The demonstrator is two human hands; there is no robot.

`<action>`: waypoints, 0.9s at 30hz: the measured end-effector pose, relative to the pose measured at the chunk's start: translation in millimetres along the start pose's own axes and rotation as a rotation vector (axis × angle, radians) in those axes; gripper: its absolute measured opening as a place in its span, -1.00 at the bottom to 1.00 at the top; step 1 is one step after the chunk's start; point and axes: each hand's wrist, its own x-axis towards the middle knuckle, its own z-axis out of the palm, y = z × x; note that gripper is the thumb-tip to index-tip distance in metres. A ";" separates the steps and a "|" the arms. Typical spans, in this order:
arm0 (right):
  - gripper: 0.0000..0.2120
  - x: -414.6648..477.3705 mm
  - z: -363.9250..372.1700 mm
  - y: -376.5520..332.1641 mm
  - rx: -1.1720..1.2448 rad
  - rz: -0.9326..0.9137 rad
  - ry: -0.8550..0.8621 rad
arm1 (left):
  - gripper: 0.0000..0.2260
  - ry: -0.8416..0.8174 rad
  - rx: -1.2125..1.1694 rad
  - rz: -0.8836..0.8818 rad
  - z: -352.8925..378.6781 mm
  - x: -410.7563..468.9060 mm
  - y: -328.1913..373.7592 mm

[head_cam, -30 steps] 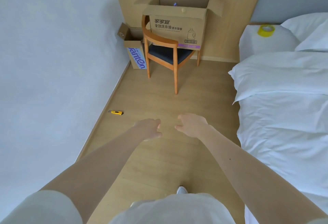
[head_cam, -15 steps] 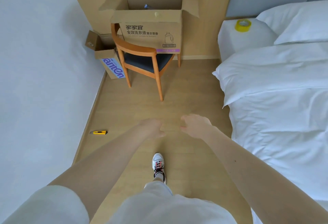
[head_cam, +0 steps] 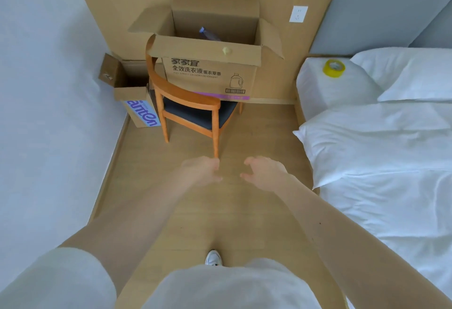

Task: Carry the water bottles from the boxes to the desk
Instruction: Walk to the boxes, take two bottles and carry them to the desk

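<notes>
Grip: left hand (head_cam: 200, 171) and right hand (head_cam: 265, 174) are reaching forward, loosely curled, holding nothing.
Bottle: water bottle (head_cam: 209, 35) is leaning in box (head_cam: 210, 74) on chair (head_cam: 193, 110), cap up-left.
Relation: lying well ahead; left hand looks nearer.

The open brown cardboard box (head_cam: 208, 74) hides all but the blue-capped neck of what seems one clear bottle (head_cam: 208, 34).
</notes>
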 end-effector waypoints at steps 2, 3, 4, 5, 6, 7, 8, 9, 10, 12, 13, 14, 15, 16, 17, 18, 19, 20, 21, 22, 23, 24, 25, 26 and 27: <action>-0.58 17.7 -13.0 -12.7 -0.010 -0.015 -0.004 | -0.69 0.005 -0.019 -0.016 -9.8 4.0 -17.4; -0.57 27.3 -18.6 -18.0 -0.014 -0.027 -0.007 | -0.69 0.008 -0.029 -0.024 -13.2 7.6 -26.2; -0.57 37.4 -24.6 -22.8 -0.017 -0.040 -0.010 | -0.68 0.007 -0.038 -0.030 -17.3 11.3 -34.9; -0.57 47.4 -30.6 -27.9 -0.021 -0.055 -0.011 | -0.67 -0.002 -0.050 -0.038 -22.1 15.3 -43.2; -0.57 57.7 -36.2 -32.8 -0.023 -0.069 -0.009 | -0.67 -0.007 -0.061 -0.046 -27.1 19.5 -51.6; -0.58 67.9 -41.5 -37.5 -0.025 -0.082 -0.007 | -0.67 -0.013 -0.070 -0.059 -32.7 23.8 -59.3; -0.57 78.5 -46.2 -41.7 -0.029 -0.096 -0.007 | -0.67 -0.012 -0.078 -0.069 -38.5 28.4 -66.5; -0.57 89.6 -50.5 -45.0 -0.036 -0.113 -0.008 | -0.67 -0.003 -0.082 -0.081 -43.8 34.1 -73.3; -0.57 101.7 -55.2 -47.3 -0.043 -0.129 -0.011 | -0.67 0.015 -0.084 -0.090 -49.6 40.4 -79.5; -0.58 128.2 -65.6 -49.9 -0.045 -0.152 -0.018 | -0.65 0.042 -0.082 -0.118 -61.6 55.1 -90.3; -0.59 142.1 -72.0 -50.5 -0.044 -0.164 -0.017 | -0.64 0.050 -0.081 -0.133 -68.1 63.8 -96.0; -0.60 156.6 -79.4 -50.8 -0.045 -0.178 -0.010 | -0.64 0.055 -0.082 -0.147 -75.8 73.0 -101.5; -0.61 171.7 -88.1 -51.2 -0.046 -0.192 -0.002 | -0.63 0.060 -0.083 -0.157 -85.0 82.9 -106.8; -0.61 186.7 -97.6 -51.3 -0.042 -0.207 0.004 | -0.62 0.067 -0.085 -0.164 -95.3 92.3 -111.5; -0.62 201.3 -107.6 -51.1 -0.029 -0.220 0.007 | -0.62 0.074 -0.089 -0.173 -106.9 101.0 -115.0; -0.61 215.4 -118.6 -51.1 -0.012 -0.233 0.009 | -0.62 0.082 -0.093 -0.183 -118.7 109.6 -118.3; -0.60 229.1 -129.9 -50.7 -0.001 -0.245 0.011 | -0.63 0.087 -0.097 -0.194 -131.1 118.2 -121.2; -0.59 242.9 -141.0 -50.0 0.000 -0.258 0.014 | -0.64 0.094 -0.096 -0.200 -143.6 127.4 -123.8; -0.58 256.5 -152.1 -48.6 -0.005 -0.273 0.024 | -0.66 0.105 -0.092 -0.202 -156.1 137.5 -126.3; -0.58 270.3 -162.9 -46.6 -0.008 -0.288 0.038 | -0.68 0.127 -0.087 -0.200 -168.9 148.6 -128.6; -0.57 283.8 -174.0 -43.7 -0.003 -0.300 0.056 | -0.70 0.155 -0.084 -0.202 -181.9 161.2 -130.9; -0.57 296.6 -185.1 -40.2 0.009 -0.307 0.071 | -0.71 0.185 -0.083 -0.205 -195.3 174.0 -132.5; -0.57 308.8 -195.8 -36.2 0.019 -0.314 0.085 | -0.71 0.210 -0.082 -0.210 -207.9 186.5 -133.5; -0.57 320.5 -206.0 -31.7 0.020 -0.321 0.100 | -0.69 0.232 -0.080 -0.214 -219.5 198.6 -133.7; -0.56 331.7 -215.1 -27.1 0.017 -0.325 0.113 | -0.68 0.251 -0.078 -0.215 -229.5 210.6 -133.7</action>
